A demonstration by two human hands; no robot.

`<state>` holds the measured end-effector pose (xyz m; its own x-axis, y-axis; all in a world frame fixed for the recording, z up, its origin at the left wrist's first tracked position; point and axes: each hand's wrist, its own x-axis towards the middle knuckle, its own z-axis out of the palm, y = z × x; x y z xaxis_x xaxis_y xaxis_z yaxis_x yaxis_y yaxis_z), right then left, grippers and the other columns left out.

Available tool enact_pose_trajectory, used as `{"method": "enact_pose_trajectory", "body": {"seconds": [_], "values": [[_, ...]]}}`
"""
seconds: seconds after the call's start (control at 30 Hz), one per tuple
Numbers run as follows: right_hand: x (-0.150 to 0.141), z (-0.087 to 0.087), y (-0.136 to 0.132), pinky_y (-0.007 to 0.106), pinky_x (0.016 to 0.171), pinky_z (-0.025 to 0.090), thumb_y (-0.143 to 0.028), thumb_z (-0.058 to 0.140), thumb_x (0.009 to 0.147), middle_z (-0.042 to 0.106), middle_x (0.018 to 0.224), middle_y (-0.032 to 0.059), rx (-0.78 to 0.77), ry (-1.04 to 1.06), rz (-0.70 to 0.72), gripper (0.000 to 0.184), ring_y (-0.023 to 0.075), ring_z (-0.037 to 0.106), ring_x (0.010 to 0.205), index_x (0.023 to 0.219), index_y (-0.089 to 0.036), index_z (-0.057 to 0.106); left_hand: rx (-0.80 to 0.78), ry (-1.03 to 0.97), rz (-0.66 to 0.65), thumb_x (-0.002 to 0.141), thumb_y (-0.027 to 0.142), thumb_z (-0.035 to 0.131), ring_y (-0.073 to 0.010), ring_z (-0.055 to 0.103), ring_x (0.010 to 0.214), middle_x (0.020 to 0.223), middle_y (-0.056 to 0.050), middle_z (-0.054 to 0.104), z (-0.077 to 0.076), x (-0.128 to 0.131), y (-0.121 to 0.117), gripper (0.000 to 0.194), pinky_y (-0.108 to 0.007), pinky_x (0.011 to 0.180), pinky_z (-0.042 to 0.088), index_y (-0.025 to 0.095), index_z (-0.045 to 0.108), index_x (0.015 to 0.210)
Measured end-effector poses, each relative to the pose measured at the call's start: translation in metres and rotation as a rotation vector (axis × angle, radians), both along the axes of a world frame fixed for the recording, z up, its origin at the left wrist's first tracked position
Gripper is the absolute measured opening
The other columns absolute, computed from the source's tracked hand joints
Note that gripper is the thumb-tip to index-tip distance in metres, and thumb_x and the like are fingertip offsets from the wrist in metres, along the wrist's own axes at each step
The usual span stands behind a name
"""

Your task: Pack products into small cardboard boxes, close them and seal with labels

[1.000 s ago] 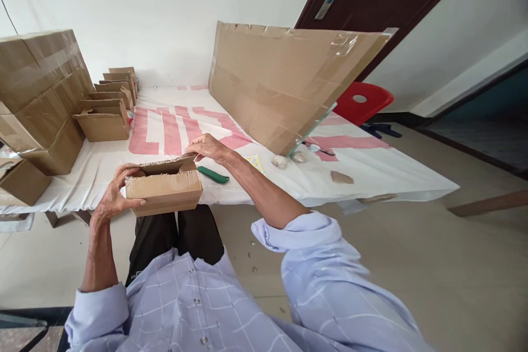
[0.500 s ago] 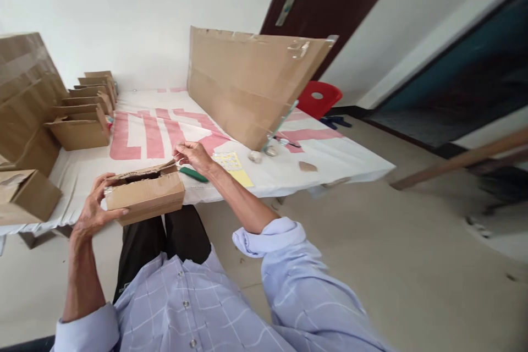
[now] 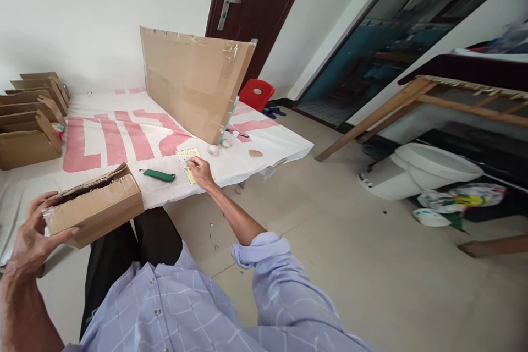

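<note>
We see that the left grip (image 3: 33, 237) is closed around the near-left end of the cardboard box (image 3: 103, 209), with its thumb on the front side and its fingers at the upper edge, and this box is at the front edge of the bench (image 3: 289, 146), its slot facing up. The right grip (image 3: 201, 171) has its fingers bent over the yellow sheet (image 3: 183, 161), but we cannot tell if it has hold of anything. Between box and sheet we find the green cutter (image 3: 160, 175), lying on the bench apart from both hands.
</note>
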<state>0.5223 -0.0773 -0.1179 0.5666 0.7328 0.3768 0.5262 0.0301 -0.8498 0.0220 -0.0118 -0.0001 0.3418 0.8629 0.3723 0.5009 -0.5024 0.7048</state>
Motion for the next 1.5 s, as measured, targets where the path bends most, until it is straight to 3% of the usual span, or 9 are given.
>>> {"method": "enact_pose_trajectory", "body": {"seconds": [0.23,0.43,0.63,0.83,1.13,1.33,1.5], "values": [[0.105,0.004,-0.015,0.037,0.093,0.05,-0.026,0.049,0.099,0.076,0.105,0.0123,-0.151,-0.305,-0.316,0.021,0.0273,0.065,0.102,0.09,-0.023,0.068,-0.008,0.0,0.031,0.061,0.067,0.094,-0.0437,0.062,0.148,0.159,-0.011,0.063,-0.007,-0.003,0.007,0.076,-0.061,0.125,0.055,0.026,0.076,0.122],[0.15,-0.005,0.003,0.035,0.085,0.045,-0.02,0.052,0.104,0.076,0.112,0.0168,-0.334,-0.508,-0.414,0.025,0.0295,0.06,0.109,0.096,-0.021,0.075,0.013,-0.033,0.052,0.064,0.062,0.092,-0.0412,0.067,0.141,0.16,-0.01,0.064,-0.015,-0.006,0.011,0.071,-0.056,0.121,0.06,0.026,0.078,0.123],[0.163,-0.023,0.014,0.037,0.082,0.043,-0.017,0.049,0.107,0.076,0.109,0.0194,-0.438,-0.658,-0.401,0.031,0.0304,0.059,0.107,0.1,-0.017,0.079,-0.043,0.016,0.055,0.067,0.057,0.093,-0.0445,0.063,0.147,0.161,-0.007,0.061,-0.006,-0.004,0.004,0.065,-0.063,0.128,0.053,0.031,0.076,0.124],[0.171,-0.029,0.016,0.039,0.087,0.045,-0.015,0.046,0.108,0.075,0.108,0.0207,-0.488,-0.763,-0.391,0.036,0.0319,0.058,0.107,0.109,-0.015,0.082,-0.062,0.015,0.054,0.068,0.056,0.093,-0.0461,0.06,0.151,0.165,-0.007,0.058,-0.005,-0.005,0.002,0.066,-0.067,0.132,0.047,0.032,0.075,0.127],[0.159,-0.038,0.01,0.036,0.091,0.043,-0.012,0.05,0.109,0.076,0.123,0.0191,-0.538,-0.833,-0.315,0.03,0.0288,0.059,0.111,0.112,-0.016,0.08,-0.044,0.017,0.053,0.063,0.058,0.093,-0.0479,0.057,0.153,0.163,-0.01,0.06,-0.003,-0.001,0.003,0.069,-0.068,0.132,0.046,0.028,0.075,0.122],[0.167,-0.031,0.015,0.036,0.086,0.044,-0.02,0.048,0.112,0.076,0.117,0.0173,-0.512,-0.788,-0.381,0.032,0.0283,0.06,0.107,0.107,-0.017,0.08,0.004,0.038,0.021,0.066,0.056,0.094,-0.0447,0.058,0.154,0.164,-0.006,0.06,-0.01,-0.008,0.009,0.066,-0.062,0.133,0.047,0.032,0.075,0.124],[0.18,-0.019,0.023,0.036,0.083,0.044,-0.021,0.045,0.111,0.077,0.113,0.0179,-0.481,-0.759,-0.426,0.035,0.0295,0.06,0.105,0.11,-0.017,0.08,-0.001,0.044,0.048,0.066,0.058,0.093,-0.0465,0.059,0.152,0.164,-0.007,0.06,-0.011,-0.009,0.01,0.067,-0.068,0.131,0.047,0.032,0.076,0.125]]}}
